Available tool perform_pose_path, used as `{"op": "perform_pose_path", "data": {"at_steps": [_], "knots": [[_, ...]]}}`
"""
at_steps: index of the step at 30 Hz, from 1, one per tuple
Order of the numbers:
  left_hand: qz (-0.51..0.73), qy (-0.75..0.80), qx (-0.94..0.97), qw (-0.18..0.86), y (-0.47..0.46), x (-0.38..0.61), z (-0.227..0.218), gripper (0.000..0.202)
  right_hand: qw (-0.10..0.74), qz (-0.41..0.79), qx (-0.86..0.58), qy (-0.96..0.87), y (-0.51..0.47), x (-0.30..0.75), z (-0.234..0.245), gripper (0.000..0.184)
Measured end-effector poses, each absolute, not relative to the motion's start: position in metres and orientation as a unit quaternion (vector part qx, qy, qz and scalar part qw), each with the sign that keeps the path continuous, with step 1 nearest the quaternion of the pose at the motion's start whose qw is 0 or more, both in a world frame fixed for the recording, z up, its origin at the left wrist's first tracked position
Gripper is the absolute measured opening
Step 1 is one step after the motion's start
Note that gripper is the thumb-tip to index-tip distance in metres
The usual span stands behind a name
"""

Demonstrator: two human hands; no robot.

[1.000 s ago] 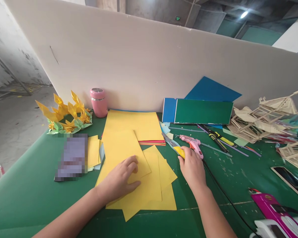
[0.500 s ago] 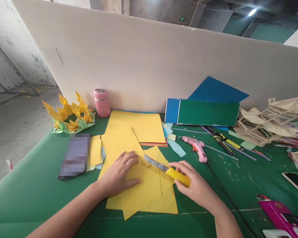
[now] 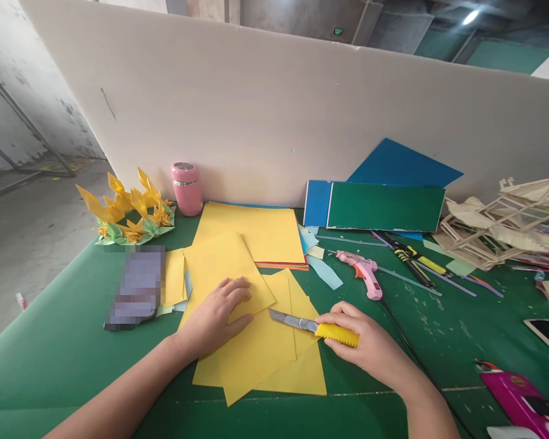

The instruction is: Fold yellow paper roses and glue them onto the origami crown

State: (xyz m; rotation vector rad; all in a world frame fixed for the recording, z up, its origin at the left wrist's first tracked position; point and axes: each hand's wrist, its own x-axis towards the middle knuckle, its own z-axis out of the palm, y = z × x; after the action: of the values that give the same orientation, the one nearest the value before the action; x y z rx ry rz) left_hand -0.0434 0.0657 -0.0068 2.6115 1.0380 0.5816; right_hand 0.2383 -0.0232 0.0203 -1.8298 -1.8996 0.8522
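Observation:
My left hand (image 3: 217, 317) lies flat, fingers spread, on a folded yellow paper sheet (image 3: 229, 268) atop several loose yellow sheets (image 3: 274, 360) on the green table (image 3: 50, 360). My right hand (image 3: 370, 344) is closed around the yellow handle of a utility knife (image 3: 318, 329). The knife's metal blade points left, over the yellow sheets, a short way right of my left fingertips.
A stack of yellow paper (image 3: 256, 228) lies behind, beside a pink cup (image 3: 186, 189) and yellow paper flowers (image 3: 128, 210). A pink glue gun (image 3: 363, 271), screwdrivers (image 3: 409, 259), blue and green boards (image 3: 384, 204), wooden stick models (image 3: 498, 222) and a magenta device (image 3: 521, 399) sit to the right.
My right hand picked the knife up from beside the glue gun and brought it left and nearer, onto the yellow sheets. My left hand stayed on the paper.

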Motion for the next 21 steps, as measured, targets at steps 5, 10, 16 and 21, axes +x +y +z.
{"op": "perform_pose_path", "data": {"at_steps": [5,10,16,21], "knots": [[0.195,0.371,0.896,0.147,0.066,-0.041,-0.003,0.013,0.194,0.274,-0.638,-0.693,-0.021,0.233,0.016,0.022],[0.184,0.391,0.889,0.155,0.064,-0.04,0.002,0.018,0.182,0.214,-0.64,-0.715,-0.019,0.219,0.013,0.023],[0.154,0.385,0.901,0.127,0.067,-0.036,-0.001,0.039,0.164,0.126,-0.637,-0.743,-0.016,0.195,0.012,0.02],[0.125,0.386,0.907,0.109,0.073,-0.026,0.003,0.037,0.16,0.099,-0.635,-0.75,-0.016,0.187,0.009,0.01]]}}
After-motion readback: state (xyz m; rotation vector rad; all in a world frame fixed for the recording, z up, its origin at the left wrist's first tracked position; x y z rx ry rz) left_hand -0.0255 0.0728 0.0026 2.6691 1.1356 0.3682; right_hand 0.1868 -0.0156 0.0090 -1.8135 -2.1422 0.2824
